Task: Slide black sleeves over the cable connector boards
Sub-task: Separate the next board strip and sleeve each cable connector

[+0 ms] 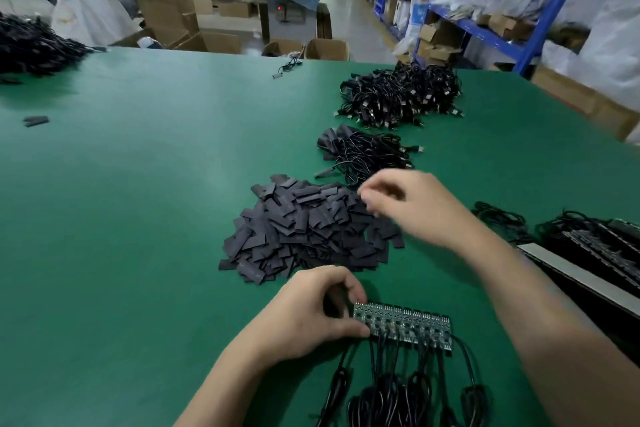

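Head cam (wide-angle), facing fwd & down, close over table (138, 218)

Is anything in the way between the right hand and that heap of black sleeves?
Nothing visible. The right hand is over the pile of black sleeves, at its far right edge. From the pile to the strip of connector boards that the left hand holds, only bare green mat lies.

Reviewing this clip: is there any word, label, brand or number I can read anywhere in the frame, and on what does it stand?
None can be read.
Connector boards: any markings are too small to read.
Cardboard boxes on the blue shelving: labels, if any, are too blurred.
Black sleeves: no print visible.
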Available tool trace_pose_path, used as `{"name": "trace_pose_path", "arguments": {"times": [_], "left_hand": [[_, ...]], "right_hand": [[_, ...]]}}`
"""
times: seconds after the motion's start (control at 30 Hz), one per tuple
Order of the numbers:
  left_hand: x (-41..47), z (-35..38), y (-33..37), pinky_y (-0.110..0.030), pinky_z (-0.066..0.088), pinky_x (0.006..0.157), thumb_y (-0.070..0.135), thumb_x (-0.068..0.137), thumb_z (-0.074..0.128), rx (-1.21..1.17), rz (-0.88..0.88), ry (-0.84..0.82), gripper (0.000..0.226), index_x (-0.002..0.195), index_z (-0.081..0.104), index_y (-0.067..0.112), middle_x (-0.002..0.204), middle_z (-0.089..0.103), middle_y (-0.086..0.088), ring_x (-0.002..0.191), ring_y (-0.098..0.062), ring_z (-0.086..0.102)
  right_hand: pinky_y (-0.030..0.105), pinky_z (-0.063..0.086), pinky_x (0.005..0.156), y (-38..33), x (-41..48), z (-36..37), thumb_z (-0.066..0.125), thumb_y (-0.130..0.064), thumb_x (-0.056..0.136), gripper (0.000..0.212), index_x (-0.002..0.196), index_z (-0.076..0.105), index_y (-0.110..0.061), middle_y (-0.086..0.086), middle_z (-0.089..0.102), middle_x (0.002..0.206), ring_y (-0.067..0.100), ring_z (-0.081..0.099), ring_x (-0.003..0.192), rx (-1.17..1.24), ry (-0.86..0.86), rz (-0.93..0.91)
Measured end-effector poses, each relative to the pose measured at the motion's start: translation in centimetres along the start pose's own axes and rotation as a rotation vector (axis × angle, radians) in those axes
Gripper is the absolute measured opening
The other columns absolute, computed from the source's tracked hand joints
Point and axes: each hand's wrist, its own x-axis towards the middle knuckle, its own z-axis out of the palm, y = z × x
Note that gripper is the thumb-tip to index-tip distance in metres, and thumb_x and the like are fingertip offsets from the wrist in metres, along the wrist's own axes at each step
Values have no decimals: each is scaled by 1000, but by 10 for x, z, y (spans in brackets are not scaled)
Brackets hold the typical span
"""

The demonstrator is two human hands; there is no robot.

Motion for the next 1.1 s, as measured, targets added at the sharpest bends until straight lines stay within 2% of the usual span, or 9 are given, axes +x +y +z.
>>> {"name": "trace_pose_path", "arguments": {"times": [0.1, 0.2, 0.3, 0.43, 0.53, 0.7, 0.8, 1.0, 1.1], "left_hand": [[1, 2, 3, -27, 56, 76, 10, 78, 88, -255, 1, 25, 32, 100, 66, 19, 88, 68, 4, 74, -12, 65], [4, 3, 3, -25, 53, 76, 1, 80, 84, -401, -5, 38, 33, 106, 66, 11, 90, 66, 2, 76, -14, 61], [4, 3, 3, -23, 52, 75, 8, 82, 84, -475, -57, 35, 28, 106, 70, 11, 85, 68, 3, 73, -12, 62], [4, 3, 3, -23, 52, 67, 28, 77, 84, -458, -167, 56, 25, 93, 77, 11, 79, 73, -3, 69, -11, 62], [5, 5, 2, -23, 52, 62, 21, 82, 82, -486, -211, 61, 13, 90, 79, 11, 79, 73, -6, 68, -11, 62], [6, 5, 1, -22, 52, 62, 22, 76, 81, -525, -229, 35, 17, 87, 78, 9, 75, 69, -6, 66, -11, 60], [6, 2, 0, -20, 52, 62, 20, 76, 79, -615, -214, -3, 11, 84, 79, 12, 72, 69, -7, 62, -10, 60], [4, -1, -2, -20, 53, 67, 29, 72, 92, -755, -187, 96, 25, 87, 80, 14, 80, 75, -9, 69, -15, 66], [5, 0, -2, -20, 51, 72, 34, 72, 88, -709, -67, 192, 23, 84, 79, 18, 85, 73, -3, 76, -13, 64]], "right_hand": [[25, 53, 71, 15, -54, 23, 64, -49, 96, 17, 93, 74, -36, -7, 76, 87, 16, 69, 80, 92, -283, 96], [18, 44, 64, 29, -81, 30, 66, -52, 95, 17, 89, 73, -38, -10, 71, 80, 8, 61, 68, 141, -404, 119], [17, 35, 56, 34, -87, 38, 71, -39, 95, 15, 81, 70, -35, -16, 58, 66, -1, 49, 60, 208, -367, 78], [17, 47, 75, 32, -88, 47, 72, -33, 96, 6, 91, 73, -35, -17, 74, 86, -5, 67, 80, 311, -294, 75], [21, 50, 81, 35, -90, 51, 70, -32, 97, 8, 90, 73, -34, -15, 75, 88, -2, 70, 86, 302, -244, 83], [7, 43, 72, 36, -89, 53, 71, -35, 95, 7, 88, 73, -37, -20, 74, 84, -5, 69, 83, 294, -235, 50], [17, 45, 75, 33, -87, 51, 72, -34, 94, 5, 90, 74, -35, -16, 75, 84, -4, 68, 80, 352, -263, 37], [19, 48, 78, 34, -90, 49, 67, -55, 86, 14, 93, 73, -44, -23, 73, 90, -5, 66, 83, 265, -213, 53], [12, 43, 87, 32, -96, 50, 61, -72, 78, 36, 104, 72, -50, -32, 65, 107, -10, 62, 104, 230, -122, 18]]}}
